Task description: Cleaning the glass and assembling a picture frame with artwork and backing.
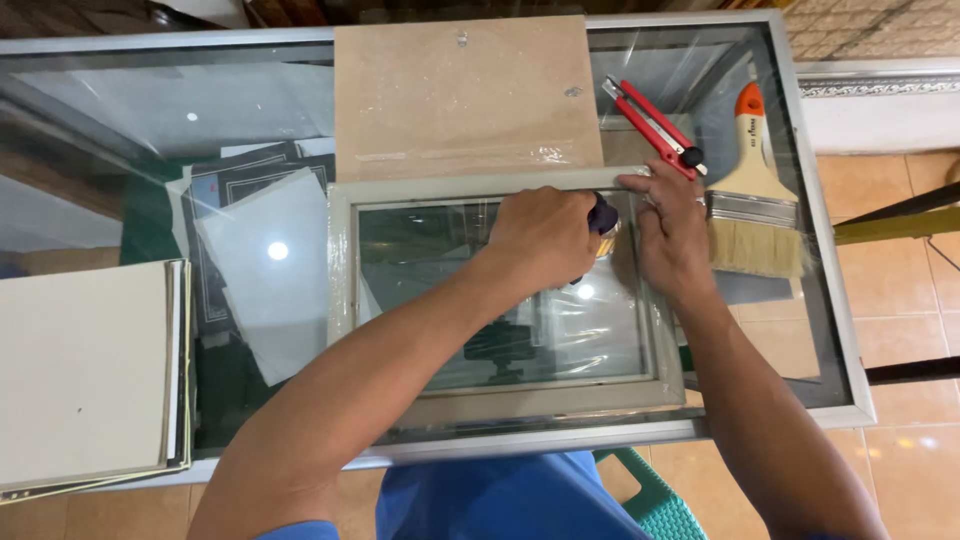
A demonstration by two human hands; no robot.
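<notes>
One picture frame (500, 395), grey-green, glazed, flat on the glass-topped table (820, 300) near centre. Left hand (545, 238) curled tight round a small dark-handled tool (603, 215), tip pressed at the frame's 1 o'clock corner; kind of tool not clear. Right hand (672, 235) spread flat, fingers extended, pinning the frame's 3 o'clock rail; nothing gripped.

Handling, as judged: glass pane likely fragile and slick, heavier than the moulding suggests; rails stiff. Best held by the two side rails, never by the pane.

Count on the table:
- one brown backing board (465, 95), at 12 o'clock, touching the frame's top edge
- one red utility knife (655, 128), at 1 o'clock
- one flat paintbrush (752, 190), orange-tipped pale handle, at 3 o'clock, just beside the right hand
- one stack of pale boards (85, 375), at 9 o'clock
- several loose sheets (265, 270), under the glass, between stack and frame; exact number not readable
</notes>
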